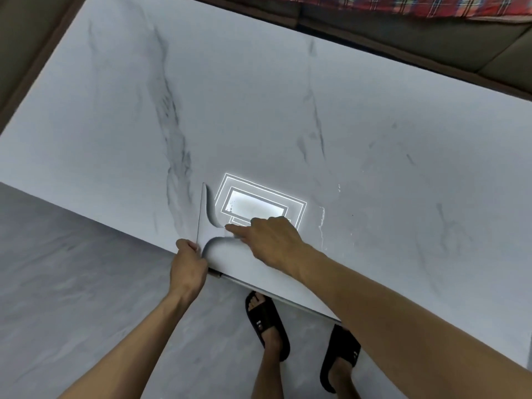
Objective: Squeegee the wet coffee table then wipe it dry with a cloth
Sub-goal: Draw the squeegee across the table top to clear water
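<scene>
The white marble coffee table (288,110) fills most of the head view. A white T-shaped squeegee (205,223) lies on it at the near edge, its long blade pointing away from me. My right hand (272,240) grips the squeegee's handle, index finger stretched along it. My left hand (187,262) pinches the near end of the blade right at the table's edge. Thin streaks and drops of water (321,223) glisten just right of my right hand. No cloth is in view.
A ceiling light's reflection (259,207) shines on the tabletop beside the squeegee. A brown sofa (431,44) with a red plaid blanket (403,4) runs along the far side. Grey floor (72,283) lies to the left, and my feet in black slippers (267,323) stand under the near edge.
</scene>
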### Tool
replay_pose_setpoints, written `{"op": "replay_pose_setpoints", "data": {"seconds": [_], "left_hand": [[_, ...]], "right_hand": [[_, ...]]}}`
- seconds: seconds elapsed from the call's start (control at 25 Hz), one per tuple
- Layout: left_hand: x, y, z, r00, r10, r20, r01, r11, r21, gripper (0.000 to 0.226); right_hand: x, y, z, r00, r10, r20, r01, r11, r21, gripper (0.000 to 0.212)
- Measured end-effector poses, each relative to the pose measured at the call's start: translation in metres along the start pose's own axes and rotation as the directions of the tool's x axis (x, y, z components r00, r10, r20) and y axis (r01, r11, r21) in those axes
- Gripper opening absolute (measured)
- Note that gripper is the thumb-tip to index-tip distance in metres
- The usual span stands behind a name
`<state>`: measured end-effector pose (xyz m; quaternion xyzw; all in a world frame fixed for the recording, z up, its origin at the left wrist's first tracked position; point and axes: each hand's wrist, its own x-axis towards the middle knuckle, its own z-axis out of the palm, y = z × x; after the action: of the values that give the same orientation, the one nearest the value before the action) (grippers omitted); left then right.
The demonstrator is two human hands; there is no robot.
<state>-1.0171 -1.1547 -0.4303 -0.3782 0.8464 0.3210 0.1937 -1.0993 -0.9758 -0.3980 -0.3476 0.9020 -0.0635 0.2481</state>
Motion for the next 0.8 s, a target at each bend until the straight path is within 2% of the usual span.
{"op": "replay_pose_setpoints", "data": {"seconds": [0.24, 0.44, 0.52, 0.64, 0.8], "left_hand": [[-0.018, 0.017, 0.017, 0.97, 0.017, 0.241, -0.045, 0.993, 0.111, 0.026], [-0.035, 0.034, 0.042, 0.928, 0.098, 0.358, -0.179, 0.963, 0.199, 0.017], [-0.037, 0.038, 0.047, 0.929, 0.103, 0.356, -0.19, 0.957, 0.217, 0.015], [-0.041, 0.042, 0.054, 0.938, 0.103, 0.33, -0.179, 0.962, 0.208, 0.018], [-0.056, 0.046, 0.066, 0.952, 0.083, 0.295, -0.146, 0.969, 0.198, 0.02]], "right_hand": [[-0.085, 0.075, 0.003, 0.978, 0.208, 0.028, -0.209, 0.976, 0.062, 0.05], [-0.195, 0.123, -0.005, 0.933, 0.36, 0.008, -0.359, 0.932, -0.052, 0.042], [-0.206, 0.118, -0.008, 0.94, 0.341, 0.01, -0.34, 0.938, -0.071, 0.045], [-0.181, 0.079, 0.0, 0.975, 0.21, 0.074, -0.212, 0.977, 0.022, 0.057], [-0.153, 0.047, 0.028, 0.99, 0.109, 0.093, -0.11, 0.994, -0.001, 0.061]]}}
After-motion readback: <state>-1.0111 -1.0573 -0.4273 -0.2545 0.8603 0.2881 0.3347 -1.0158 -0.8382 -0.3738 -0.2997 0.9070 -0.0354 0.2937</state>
